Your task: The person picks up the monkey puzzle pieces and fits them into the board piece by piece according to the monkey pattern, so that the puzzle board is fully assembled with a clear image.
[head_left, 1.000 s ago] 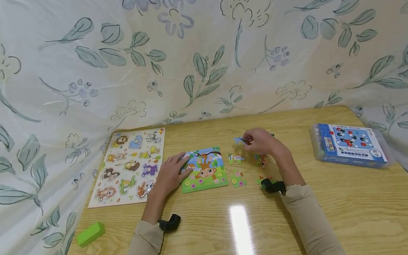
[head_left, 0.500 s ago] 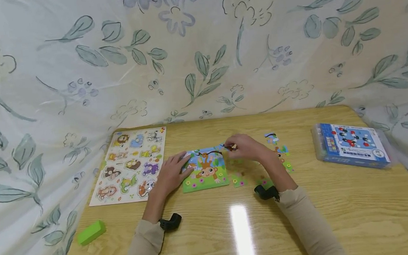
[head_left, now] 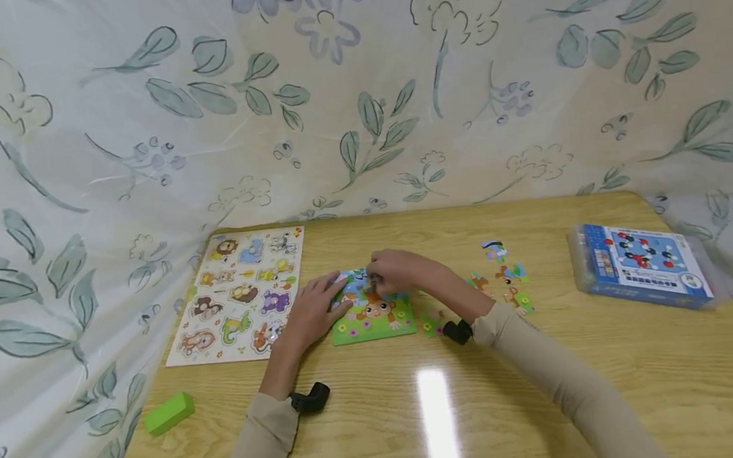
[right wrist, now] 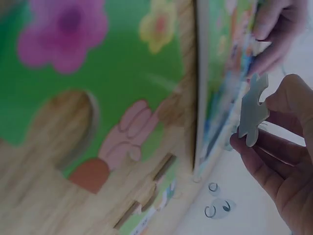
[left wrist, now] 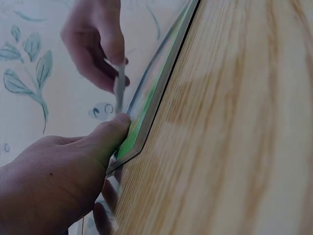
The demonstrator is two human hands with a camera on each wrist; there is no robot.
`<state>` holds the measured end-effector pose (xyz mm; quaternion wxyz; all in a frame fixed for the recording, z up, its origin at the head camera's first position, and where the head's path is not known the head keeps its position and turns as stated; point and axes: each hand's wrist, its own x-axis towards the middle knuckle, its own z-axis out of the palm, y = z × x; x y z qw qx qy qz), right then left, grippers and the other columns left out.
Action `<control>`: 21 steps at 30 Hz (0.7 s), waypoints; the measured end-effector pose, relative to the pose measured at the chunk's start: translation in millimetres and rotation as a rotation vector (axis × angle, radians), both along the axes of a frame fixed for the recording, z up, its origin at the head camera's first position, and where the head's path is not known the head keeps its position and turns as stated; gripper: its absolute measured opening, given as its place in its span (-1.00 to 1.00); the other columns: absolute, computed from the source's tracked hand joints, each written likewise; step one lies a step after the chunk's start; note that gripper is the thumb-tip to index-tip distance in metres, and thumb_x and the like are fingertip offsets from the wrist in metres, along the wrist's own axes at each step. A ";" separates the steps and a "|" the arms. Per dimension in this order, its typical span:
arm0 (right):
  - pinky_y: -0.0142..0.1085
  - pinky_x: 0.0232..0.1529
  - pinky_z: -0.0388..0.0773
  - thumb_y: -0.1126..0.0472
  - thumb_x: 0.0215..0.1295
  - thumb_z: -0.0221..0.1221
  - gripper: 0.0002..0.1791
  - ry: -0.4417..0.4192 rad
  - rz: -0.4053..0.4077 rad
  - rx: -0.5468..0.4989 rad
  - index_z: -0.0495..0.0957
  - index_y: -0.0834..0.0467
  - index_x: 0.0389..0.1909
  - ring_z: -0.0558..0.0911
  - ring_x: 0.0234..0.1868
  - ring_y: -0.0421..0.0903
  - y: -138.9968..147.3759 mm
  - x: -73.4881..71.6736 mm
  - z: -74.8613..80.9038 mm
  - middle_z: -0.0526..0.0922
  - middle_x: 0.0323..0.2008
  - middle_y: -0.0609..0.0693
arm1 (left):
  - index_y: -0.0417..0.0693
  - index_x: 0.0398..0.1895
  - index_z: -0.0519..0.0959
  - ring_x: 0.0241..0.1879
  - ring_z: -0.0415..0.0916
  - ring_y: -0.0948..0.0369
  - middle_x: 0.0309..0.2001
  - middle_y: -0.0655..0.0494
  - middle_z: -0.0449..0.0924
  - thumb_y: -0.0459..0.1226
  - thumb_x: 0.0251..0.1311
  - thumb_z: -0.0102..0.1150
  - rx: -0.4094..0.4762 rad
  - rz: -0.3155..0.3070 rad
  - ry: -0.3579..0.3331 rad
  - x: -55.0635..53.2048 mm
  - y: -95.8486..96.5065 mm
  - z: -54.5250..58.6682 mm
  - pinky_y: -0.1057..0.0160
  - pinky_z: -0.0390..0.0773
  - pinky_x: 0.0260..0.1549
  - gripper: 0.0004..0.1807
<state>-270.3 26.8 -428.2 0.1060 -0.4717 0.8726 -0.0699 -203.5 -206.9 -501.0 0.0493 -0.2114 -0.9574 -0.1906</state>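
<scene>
My left hand (head_left: 314,308) rests at the left edge of a monkey jigsaw board (head_left: 375,328), fingers extended along it. In the left wrist view its thumb (left wrist: 115,128) presses on the board's top face. My right hand (head_left: 396,270) is over the board's upper part. It pinches a jigsaw piece (right wrist: 253,110) between thumb and fingers, the plain side turned to the right wrist camera. The picture shows a monkey among flowers; its upper right is hidden by the right hand. Loose jigsaw pieces (head_left: 493,250) lie to the right of the board.
An animal puzzle board (head_left: 235,293) lies on the left of the wooden table (head_left: 370,418). A green block (head_left: 169,413) is near the front left. On the right stands a plastic box (head_left: 641,263) with a molecule picture. A floral cloth (head_left: 355,99) hangs behind.
My right hand has moved left from the loose pieces to the board, carrying a jigsaw piece. The left hand stays at the board's edge. The head view has shifted slightly.
</scene>
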 end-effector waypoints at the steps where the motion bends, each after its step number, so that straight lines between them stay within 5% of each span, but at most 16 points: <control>1: -0.34 -0.30 0.32 0.25 0.29 0.06 -0.81 0.005 0.006 0.008 0.63 0.11 -0.19 0.36 -0.38 -0.17 -1.8 -2.1 -1.4 0.56 -0.25 0.02 | 0.04 0.39 0.38 0.36 0.27 -0.06 0.42 0.00 0.29 0.04 0.34 0.09 -0.002 0.001 0.002 -0.1 0.4 0.0 -0.14 0.29 0.29 -0.40; 10: -0.37 -0.34 0.25 0.27 0.31 0.05 -0.86 -0.029 0.055 0.027 0.59 0.12 -0.28 0.31 -0.43 -0.19 -9.0 -8.5 -3.2 0.54 -0.30 0.01 | 0.05 0.40 0.36 0.37 0.26 -0.06 0.43 0.00 0.28 0.04 0.35 0.07 -0.013 -0.007 -0.003 0.0 0.8 -1.9 -0.14 0.30 0.30 -0.40; 21: -0.39 -0.40 0.31 0.20 0.43 0.04 -0.77 0.058 0.037 0.140 0.64 0.10 -0.07 0.42 -0.44 -0.18 -14.5 -8.3 -4.8 0.63 -0.29 0.00 | 0.03 0.38 0.38 0.34 0.30 -0.07 0.41 -0.02 0.31 0.02 0.35 0.09 -0.014 -0.015 0.024 -0.3 0.3 0.0 -0.15 0.31 0.28 -0.41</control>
